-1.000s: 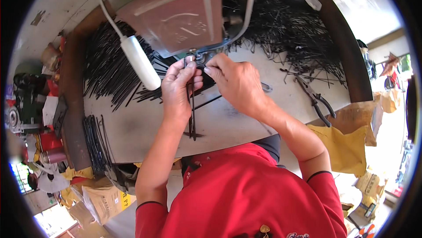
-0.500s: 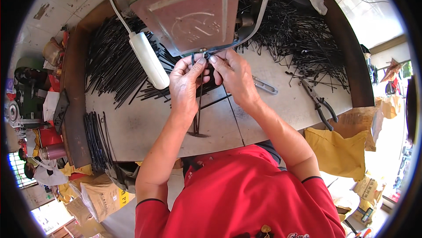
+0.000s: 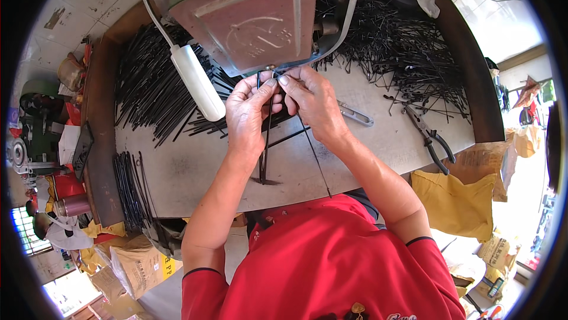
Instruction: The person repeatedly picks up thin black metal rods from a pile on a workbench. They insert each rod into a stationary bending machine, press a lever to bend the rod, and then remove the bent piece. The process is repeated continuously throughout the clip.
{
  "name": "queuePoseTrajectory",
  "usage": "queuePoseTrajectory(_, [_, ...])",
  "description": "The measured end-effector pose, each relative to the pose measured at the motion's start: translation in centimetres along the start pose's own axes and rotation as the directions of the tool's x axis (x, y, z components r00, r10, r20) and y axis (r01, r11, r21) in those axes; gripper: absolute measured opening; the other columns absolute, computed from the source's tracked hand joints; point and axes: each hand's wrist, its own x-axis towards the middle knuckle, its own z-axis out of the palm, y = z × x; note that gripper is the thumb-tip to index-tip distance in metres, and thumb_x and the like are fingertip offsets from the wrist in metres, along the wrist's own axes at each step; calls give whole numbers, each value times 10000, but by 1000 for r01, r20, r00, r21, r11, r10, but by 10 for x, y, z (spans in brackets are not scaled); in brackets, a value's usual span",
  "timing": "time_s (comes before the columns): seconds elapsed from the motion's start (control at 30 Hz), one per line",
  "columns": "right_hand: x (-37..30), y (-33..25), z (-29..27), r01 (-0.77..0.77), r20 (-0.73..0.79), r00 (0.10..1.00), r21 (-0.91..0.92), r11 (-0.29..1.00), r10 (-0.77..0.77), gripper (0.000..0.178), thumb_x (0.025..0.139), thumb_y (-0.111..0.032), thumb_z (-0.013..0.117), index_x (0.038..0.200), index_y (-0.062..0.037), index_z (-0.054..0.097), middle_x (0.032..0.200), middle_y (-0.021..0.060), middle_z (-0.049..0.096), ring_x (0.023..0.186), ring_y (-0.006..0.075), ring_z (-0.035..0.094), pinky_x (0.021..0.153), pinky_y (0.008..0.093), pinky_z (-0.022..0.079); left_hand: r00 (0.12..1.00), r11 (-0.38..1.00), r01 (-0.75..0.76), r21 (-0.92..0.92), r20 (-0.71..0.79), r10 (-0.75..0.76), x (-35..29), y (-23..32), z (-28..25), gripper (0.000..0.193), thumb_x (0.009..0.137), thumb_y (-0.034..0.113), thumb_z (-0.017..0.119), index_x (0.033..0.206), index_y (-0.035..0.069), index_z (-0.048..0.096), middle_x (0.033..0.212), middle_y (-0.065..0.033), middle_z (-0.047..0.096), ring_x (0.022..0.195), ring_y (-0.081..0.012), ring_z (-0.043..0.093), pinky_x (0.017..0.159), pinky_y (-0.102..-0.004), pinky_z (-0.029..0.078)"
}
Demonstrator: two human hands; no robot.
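Just under the front edge of a machine head with a reddish-brown cover [image 3: 254, 21], both my hands meet with thumbs and fingertips pinched. My left hand [image 3: 247, 110] is closed on a long, looped black rod [image 3: 265, 151] whose length hangs toward the bench's front edge. Closed beside it, my right hand [image 3: 316, 101] grips a thinner black rod [image 3: 315, 157] that slants down to the front edge. The rods' upper ends come together between my fingertips at the machine, where fingers hide most of the joint.
A white tube lamp [image 3: 198, 83] hangs left of my hands. Black rods [image 3: 154, 77] lie heaped at left, with a tangled heap [image 3: 408, 54] at right. Pliers [image 3: 429, 139] and a utility knife [image 3: 356, 114] lie to the right. A rod bundle [image 3: 131, 193] rests at front left.
Both hands stay pinched at the machine's lower edge, with barely any finger movement. The machine and lamp sit slightly further left in the picture.
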Motion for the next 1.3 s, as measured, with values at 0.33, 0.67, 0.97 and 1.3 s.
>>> queuePoseTrajectory(0.33, [-1,6,1,-22,32,999,210,978,16,122,928,-68,528,929,44,576,659,48,586,527,79,509,471,227,387,999,996,41,-78,-16,-43,1,-3,-1,177,870,80,662,1032,28,613,848,-20,647,699,-81,616,609,-212,521])
queuePoseTrajectory(0.67, [1,7,0,-27,45,999,207,978,18,145,923,-106,543,925,32,587,631,47,582,501,73,498,416,213,343,999,999,36,-12,12,-36,3,0,-4,156,867,82,657,1006,24,617,828,-25,638,689,-86,611,611,-216,521])
queuePoseTrajectory(0.97, [-2,1,-13,-131,131,981,-91,987,142,216,936,-173,539,936,38,583,640,44,585,479,80,492,388,230,346,995,995,61,84,72,-67,-2,-2,-13,162,862,131,646,919,38,525,750,-38,611,652,-112,576,586,-214,441])
queuePoseTrajectory(1.3, [-24,-1,-17,-178,141,977,108,978,162,183,942,-169,532,981,1,589,712,21,589,500,60,471,403,219,320,990,1000,24,-9,141,-22,-9,-9,-12,192,857,101,671,897,74,485,790,-62,628,653,-124,601,595,-244,481])
